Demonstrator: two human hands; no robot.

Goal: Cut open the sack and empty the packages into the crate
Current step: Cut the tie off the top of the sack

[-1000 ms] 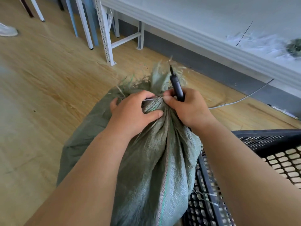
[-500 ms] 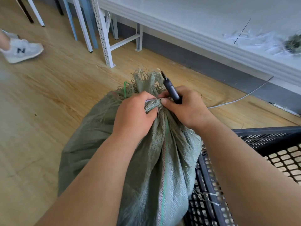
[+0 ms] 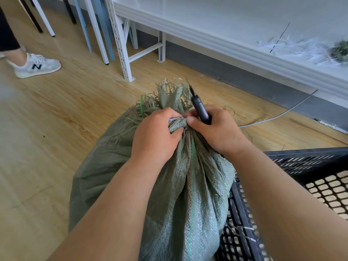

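Note:
A full grey-green woven sack (image 3: 165,185) stands on the wooden floor, its frayed neck (image 3: 170,95) bunched and bound by a pale tie (image 3: 177,118). My left hand (image 3: 156,134) grips the gathered neck just below the tie. My right hand (image 3: 216,129) holds a slim black cutter (image 3: 198,108), blade tip pointing up and away, while its thumb and fingertips press at the tie. The black lattice crate (image 3: 301,166) stands against the sack's right side. The sack's contents are hidden.
A white metal rack (image 3: 216,40) with a low shelf runs along the back, frayed fibre scraps (image 3: 320,49) lying on it. A grey cable (image 3: 282,113) trails over the floor. Another person's leg and white sneaker (image 3: 37,65) are at the far left, near table legs (image 3: 98,34).
The sack's neck settled lower and the cutter tilted slightly left. The other person's sneaker stepped further into view at the left. Both hands stay at the tie.

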